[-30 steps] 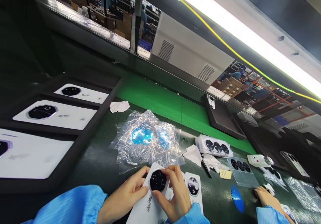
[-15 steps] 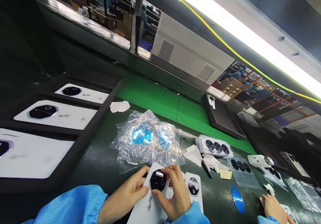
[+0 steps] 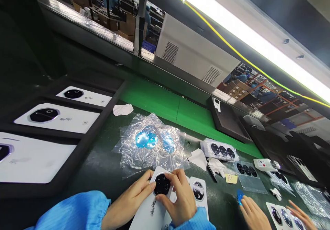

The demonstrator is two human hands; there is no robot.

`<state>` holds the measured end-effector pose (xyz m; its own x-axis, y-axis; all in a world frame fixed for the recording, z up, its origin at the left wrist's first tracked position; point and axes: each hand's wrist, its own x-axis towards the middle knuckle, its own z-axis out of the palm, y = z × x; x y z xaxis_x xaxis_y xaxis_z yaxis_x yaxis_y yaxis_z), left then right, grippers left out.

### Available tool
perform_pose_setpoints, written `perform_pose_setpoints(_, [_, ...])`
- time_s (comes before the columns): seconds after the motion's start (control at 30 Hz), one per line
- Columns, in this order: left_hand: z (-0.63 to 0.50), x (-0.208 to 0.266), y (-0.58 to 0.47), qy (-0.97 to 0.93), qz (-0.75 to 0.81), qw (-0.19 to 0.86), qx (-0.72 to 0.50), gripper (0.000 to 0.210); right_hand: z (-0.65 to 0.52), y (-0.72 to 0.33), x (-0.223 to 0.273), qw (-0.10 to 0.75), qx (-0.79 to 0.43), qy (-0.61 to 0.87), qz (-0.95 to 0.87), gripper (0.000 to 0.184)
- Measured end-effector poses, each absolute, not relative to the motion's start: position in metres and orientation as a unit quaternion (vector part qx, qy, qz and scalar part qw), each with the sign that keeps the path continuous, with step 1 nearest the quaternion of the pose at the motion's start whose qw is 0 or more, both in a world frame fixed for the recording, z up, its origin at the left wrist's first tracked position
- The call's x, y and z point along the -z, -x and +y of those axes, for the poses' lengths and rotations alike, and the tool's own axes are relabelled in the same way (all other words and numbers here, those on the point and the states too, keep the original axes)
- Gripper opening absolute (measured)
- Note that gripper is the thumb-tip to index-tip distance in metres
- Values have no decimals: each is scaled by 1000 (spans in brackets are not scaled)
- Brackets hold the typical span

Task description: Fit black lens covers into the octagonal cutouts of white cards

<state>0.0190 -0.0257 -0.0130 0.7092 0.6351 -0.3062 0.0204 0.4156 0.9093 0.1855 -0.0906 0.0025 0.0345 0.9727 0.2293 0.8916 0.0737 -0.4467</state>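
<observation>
A white phone back cover point(image 3: 146, 212) with dark lettering is tilted up at the bottom centre. My left hand point(image 3: 129, 200) grips its left edge, the thumb lying by the rim of a black round camera lens plate point(image 3: 162, 184). Thumb and fingers of my right hand point(image 3: 182, 200) hold the plate from the right, where it sits at the cover's camera area. Whether the plate is fixed there I cannot tell. Another white phone back cover point(image 3: 203, 200) with a shiny camera ring lies right of my right hand.
Left stands a black tray point(image 3: 99, 127) with several white covers. Ahead lie clear plastic bags point(image 3: 134, 154) with blue discs. Packed black lens plates point(image 3: 223, 151), a white bottle point(image 3: 263, 164) and a yellow label point(image 3: 231, 178) are on the right. A co-worker's hand point(image 3: 254, 213) touches blue film point(image 3: 240, 195).
My left thumb has shifted up to the lens plate's edge; my right hand is nearly still. A co-worker's hand has moved left onto the blue film, and white covers at the lower right are uncovered.
</observation>
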Motion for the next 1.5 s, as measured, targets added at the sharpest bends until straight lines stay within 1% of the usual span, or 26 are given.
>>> perform_pose_setpoints(0.1, [-26,15,-23,-526,358,742,-212,42,-90,-184,-4,231,-71,675,-697,54])
perform_pose_setpoints(0.27, [-28,20,-27,-539,375,718,-230,40,-89,-190,-3,208,-63,630,-746,58])
perform_pose_setpoints(0.53, [-24,15,-26,-579,391,691,-186,50,-88,-198,2,231,-72,606,-758,58])
perform_pose_setpoints(0.63, [-24,12,-26,-570,394,697,-186,51,-91,-198,-1,268,-90,605,-744,53])
perform_pose_setpoints(0.73, [-24,8,-25,-552,383,717,-184,53,-98,-196,-3,348,-108,641,-675,38])
perform_pose_setpoints(0.77, [-24,6,-25,-545,379,725,-186,54,-101,-194,-3,377,-121,654,-644,37])
perform_pose_setpoints(0.87, [-23,4,-25,-526,370,738,-202,54,-110,-189,-1,444,-189,678,-555,40])
perform_pose_setpoints(0.97, [-24,8,-26,-509,378,743,-215,52,-116,-181,1,491,-293,688,-447,50])
perform_pose_setpoints(1.03, [-25,12,-27,-495,384,748,-218,53,-118,-175,1,519,-368,675,-375,55])
perform_pose_setpoints(1.1, [-26,16,-28,-482,382,757,-220,55,-119,-169,0,544,-420,651,-323,55])
perform_pose_setpoints(1.2, [-28,17,-29,-467,373,774,-210,58,-117,-163,-3,562,-462,624,-284,54])
perform_pose_setpoints(1.3, [-27,12,-27,-457,377,779,-204,61,-116,-161,-5,556,-487,615,-273,54])
perform_pose_setpoints(1.4, [-27,7,-26,-456,382,772,-224,62,-115,-160,-7,552,-490,615,-279,54])
perform_pose_setpoints(1.5, [-27,7,-25,-438,351,800,-212,60,-114,-159,-9,560,-473,617,-286,52])
